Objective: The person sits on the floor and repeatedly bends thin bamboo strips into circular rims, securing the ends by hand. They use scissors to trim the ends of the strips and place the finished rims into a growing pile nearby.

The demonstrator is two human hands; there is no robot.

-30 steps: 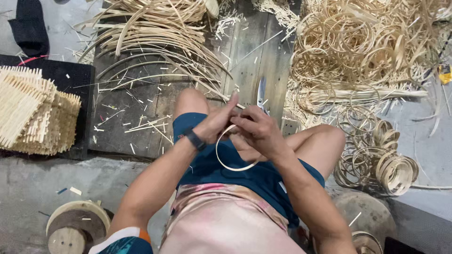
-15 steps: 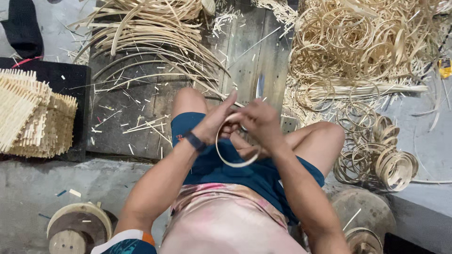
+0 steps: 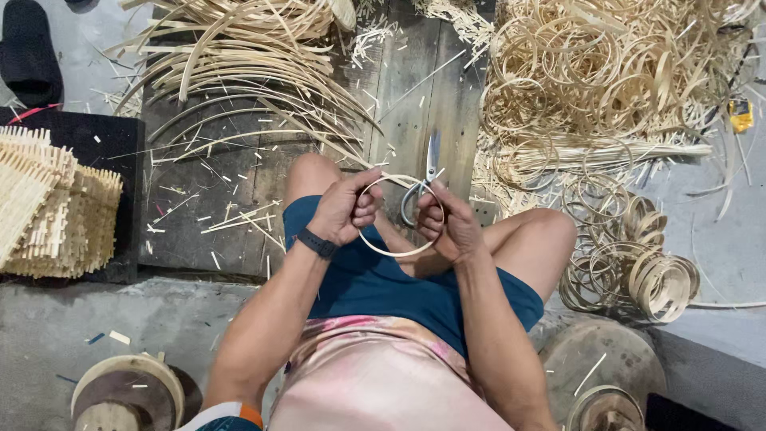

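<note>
A thin bamboo strip bent into a ring (image 3: 392, 252) is held in front of my lap. My left hand (image 3: 345, 209) grips its left side near the top, with a black band on the wrist. My right hand (image 3: 449, 221) pinches the ring's right side. Scissors (image 3: 428, 172) lie on the dark wooden board (image 3: 399, 96) just beyond my hands, blades pointing away. My legs are crossed under the ring, in blue shorts.
A heap of bamboo rings (image 3: 606, 72) lies at the right, with stacked coils (image 3: 658, 279) near my right knee. Long curved strips (image 3: 239, 64) lie at the upper left. Woven bamboo pieces (image 3: 48, 207) sit at the left. Round wooden forms (image 3: 128, 395) stand at the bottom.
My hands have drawn apart to the ring's two sides, and the ring now shows as an open loop. The view has shifted slightly.
</note>
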